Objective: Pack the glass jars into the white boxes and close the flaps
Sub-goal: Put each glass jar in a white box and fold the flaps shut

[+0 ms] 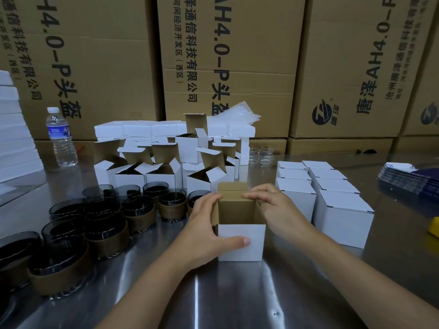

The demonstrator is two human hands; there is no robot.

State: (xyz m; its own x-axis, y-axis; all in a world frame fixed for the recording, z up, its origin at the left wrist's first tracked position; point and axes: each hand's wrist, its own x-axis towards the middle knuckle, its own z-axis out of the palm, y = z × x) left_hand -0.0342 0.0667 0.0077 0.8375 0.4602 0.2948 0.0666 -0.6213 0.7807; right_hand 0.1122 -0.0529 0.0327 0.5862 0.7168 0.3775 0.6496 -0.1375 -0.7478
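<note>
A small white box [240, 248] with a brown inside stands open in front of me on the metal table [237, 300]. No jar shows inside it. My left hand [209, 224] grips its left side, thumb across the white front. My right hand [273, 207] holds the right side, fingers on the far flap's edge. Several dark glass jars [104, 224] with brown bands crowd the table to the left. Open white boxes [161, 172] stand behind them. Closed white boxes [332, 195] sit in rows to the right.
A water bottle [61, 136] stands at the back left beside stacked white sheets [14, 143]. Large brown cartons [228, 62] wall off the back. Two clear glasses [261, 155] sit behind the boxes. A stack of dark blue cards [411, 180] lies at the right edge.
</note>
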